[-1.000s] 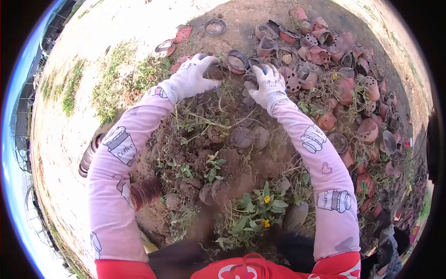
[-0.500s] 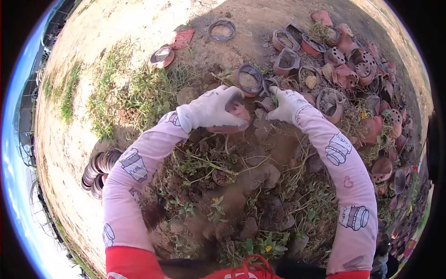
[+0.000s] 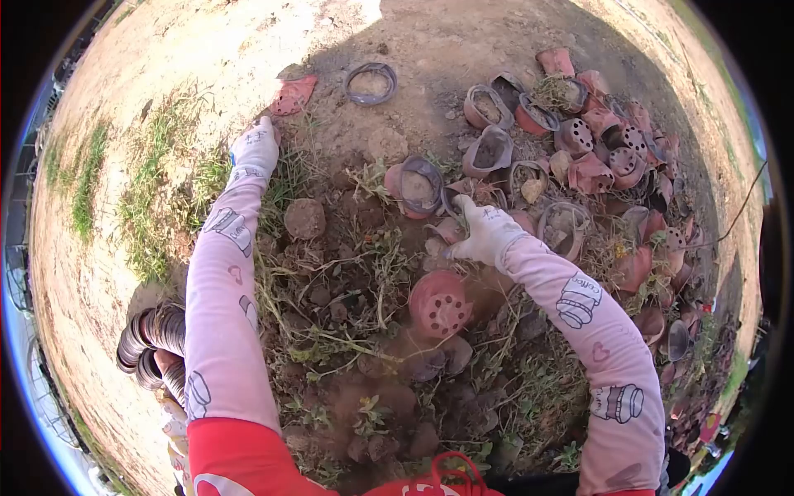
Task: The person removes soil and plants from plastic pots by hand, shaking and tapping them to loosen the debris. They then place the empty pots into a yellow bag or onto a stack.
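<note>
White-gloved left hand [image 3: 256, 150] and white-gloved right hand [image 3: 488, 233] work well apart over brown, weed-strewn soil [image 3: 331, 318]

The left hand reaches far forward, its fingers drawn together just beside a flattened red plastic pot [image 3: 294, 95]; whether they clamp anything cannot be told. The right hand has its thumb and fingers apart near the dark-rimmed edge of a dirty, reddish plastic pot [image 3: 447, 229]; contact is unclear.

Between the arms, a round red plastic pot with a ring of drainage holes [image 3: 440, 305] lies with its base showing. A round brown clod [image 3: 304, 219] sits nearer the left forearm. Ahead of the right hand is a soil-filled pot with a dark rim [image 3: 418, 187], and farther forward a dark plastic ring [image 3: 370, 84] lies on bare ground.

To the right, many red and brown plastic pots [image 3: 591, 175] are heaped together, some tipped over. Stacked brown rims [image 3: 157, 335] lie beside the left sleeve.

The pink printed sleeves [image 3: 608, 355] carry drawings of cups and hearts; one cup reads "Coffee". The small dark marks on the gloves are too small to read.
</note>
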The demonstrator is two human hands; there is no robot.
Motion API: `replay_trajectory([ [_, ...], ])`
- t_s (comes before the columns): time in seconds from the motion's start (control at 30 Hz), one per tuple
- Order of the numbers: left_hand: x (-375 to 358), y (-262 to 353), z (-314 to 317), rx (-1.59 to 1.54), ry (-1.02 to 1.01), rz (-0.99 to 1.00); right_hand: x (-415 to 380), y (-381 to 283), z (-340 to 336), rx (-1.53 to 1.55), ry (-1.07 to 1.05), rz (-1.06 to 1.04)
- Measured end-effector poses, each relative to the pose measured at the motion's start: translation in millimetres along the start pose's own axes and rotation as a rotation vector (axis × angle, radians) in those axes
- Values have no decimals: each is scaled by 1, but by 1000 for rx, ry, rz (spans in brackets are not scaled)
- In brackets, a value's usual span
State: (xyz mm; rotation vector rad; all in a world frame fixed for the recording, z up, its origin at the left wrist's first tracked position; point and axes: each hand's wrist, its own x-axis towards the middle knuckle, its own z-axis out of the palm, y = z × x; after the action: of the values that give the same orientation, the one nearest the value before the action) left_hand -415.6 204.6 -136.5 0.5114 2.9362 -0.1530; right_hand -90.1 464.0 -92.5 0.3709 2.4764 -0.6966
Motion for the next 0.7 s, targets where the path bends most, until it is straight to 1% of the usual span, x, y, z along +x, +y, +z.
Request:
replay_trajectory([
  [0.03, -3, 16, -15, -40, -74, -69, 1, -3, 0, 2, -7, 1],
  [0.07, -9, 27, -33, -129, -57, -59, 1, -5, -1, 3, -15, 9],
  [0.1, 2, 27, -27, -143, -61, -55, 1, -4, -3, -3, -19, 23],
  [0.17, 43, 24, -7, -294, 177, 194, 2, -3, -3, -25, -11, 24],
  [0.2, 66, 23, 12, -313, 178, 197, 3, -3, -3, -14, -16, 17],
  [0.23, 90, 22, 36, -233, 221, 205, 4, -3, -3, 0, -20, 10],
  [0.27, 98, 30, 43, -150, 262, 213, 6, -1, 0, 0, 2, -4],
  [0.3, 109, 37, 47, -164, 261, 218, 6, 0, -1, -8, 2, 7],
  [0.37, 113, 46, 23, -171, -80, 91, 5, -7, -6, -6, -50, 43],
  [0.4, 113, 47, 13, -240, -215, 75, 6, -5, -5, 5, -74, 61],
  [0.43, 111, 48, 8, -240, -214, 80, 8, -3, -3, 6, -72, 65],
  [0.5, 102, 55, 2, -79, -162, 49, 8, 1, 0, 31, -37, 32],
  [0.53, 107, 48, 19, -145, 3, 80, 9, -2, -4, 37, -72, 45],
  [0.57, 106, 44, 24, -140, 3, 90, 9, -4, -5, 46, -68, 51],
  [0.63, 101, 37, 30, -347, -3, 68, 9, -4, -5, 18, -55, 49],
  [0.67, 99, 35, 32, -390, 45, 109, 9, -3, -5, 17, -41, 31],
  [0.7, 103, 37, 32, -377, 47, 111, 9, -2, -4, 28, -39, 25],
])
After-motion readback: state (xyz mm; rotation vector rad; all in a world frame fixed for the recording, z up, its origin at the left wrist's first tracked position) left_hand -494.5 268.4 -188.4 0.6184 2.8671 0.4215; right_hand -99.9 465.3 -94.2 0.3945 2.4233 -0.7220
